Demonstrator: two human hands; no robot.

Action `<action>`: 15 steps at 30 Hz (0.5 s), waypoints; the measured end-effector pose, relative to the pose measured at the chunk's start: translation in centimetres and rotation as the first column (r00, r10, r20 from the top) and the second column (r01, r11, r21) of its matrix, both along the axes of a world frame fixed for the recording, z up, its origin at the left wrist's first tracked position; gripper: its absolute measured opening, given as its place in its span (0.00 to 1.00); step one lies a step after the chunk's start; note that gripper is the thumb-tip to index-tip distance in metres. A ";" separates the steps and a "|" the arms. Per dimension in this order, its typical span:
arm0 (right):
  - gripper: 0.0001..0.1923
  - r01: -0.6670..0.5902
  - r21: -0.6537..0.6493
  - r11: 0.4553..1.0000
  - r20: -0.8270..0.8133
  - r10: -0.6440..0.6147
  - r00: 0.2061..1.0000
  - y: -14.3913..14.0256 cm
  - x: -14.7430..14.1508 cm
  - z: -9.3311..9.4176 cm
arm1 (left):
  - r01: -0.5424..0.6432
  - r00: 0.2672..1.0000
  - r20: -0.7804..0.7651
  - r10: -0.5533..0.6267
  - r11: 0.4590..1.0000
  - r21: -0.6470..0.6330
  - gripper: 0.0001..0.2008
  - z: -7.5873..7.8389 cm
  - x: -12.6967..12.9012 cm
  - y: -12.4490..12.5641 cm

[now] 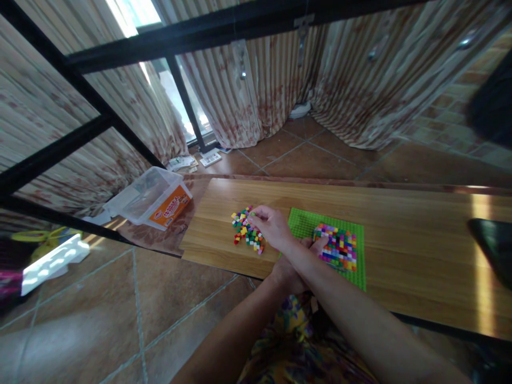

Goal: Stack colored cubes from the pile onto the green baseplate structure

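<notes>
My right hand (272,226) reaches across my left forearm, its fingers pinched around a small building brick (253,214) that looks green. It hovers at the right side of a loose pile of small coloured bricks (245,226) on the table. My left hand (294,272) is at the near left corner of a green studded baseplate (358,282), with a finger or thumb over the top and the rest hidden below my right forearm. Rows of many-coloured bricks (340,245) form a dense block on the baseplate, and the left fingertip touches its left side.
Beneath everything is a long wood-grain table (420,240). A clear plastic box (160,197) with an orange label stands beyond its left end. A dark object (492,248) lies at the right edge. Black metal bars (192,40) and curtains (256,90) are behind.
</notes>
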State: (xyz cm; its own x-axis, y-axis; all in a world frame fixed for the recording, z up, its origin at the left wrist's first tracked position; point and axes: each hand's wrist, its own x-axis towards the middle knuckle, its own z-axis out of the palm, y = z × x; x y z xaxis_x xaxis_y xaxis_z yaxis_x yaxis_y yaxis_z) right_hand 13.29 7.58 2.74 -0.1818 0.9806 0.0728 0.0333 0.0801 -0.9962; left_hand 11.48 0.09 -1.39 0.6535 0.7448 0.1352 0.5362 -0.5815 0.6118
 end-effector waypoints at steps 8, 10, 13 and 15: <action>0.09 0.018 -0.020 1.000 -0.006 -0.018 1.000 -0.4 -0.1 0.3 | 0.021 1.000 -0.004 -0.021 0.999 0.025 0.41 -0.1 -0.1 0.1; 0.09 0.040 -0.054 0.998 -0.043 -0.042 0.998 -0.4 -0.2 0.3 | 0.025 1.000 -0.008 -0.025 0.999 0.030 0.41 0.0 -0.1 0.1; 0.09 0.040 -0.078 0.996 0.009 -0.040 0.999 -0.3 -0.2 0.0 | 0.012 1.000 -0.006 -0.012 0.999 0.040 0.39 0.1 -0.1 0.0; 0.09 0.025 -0.069 0.997 0.132 -0.016 0.991 -0.1 0.0 -0.2 | 0.004 1.000 -0.005 -0.004 0.999 0.047 0.39 0.1 -0.1 0.0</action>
State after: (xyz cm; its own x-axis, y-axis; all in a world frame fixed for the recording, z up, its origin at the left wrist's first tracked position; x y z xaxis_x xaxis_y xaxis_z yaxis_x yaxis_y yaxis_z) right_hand 13.30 7.45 2.59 -0.1649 0.9861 -0.0196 0.1652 0.0080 -0.9862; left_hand 11.41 0.10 -1.33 0.6572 0.7350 0.1668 0.5368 -0.6118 0.5810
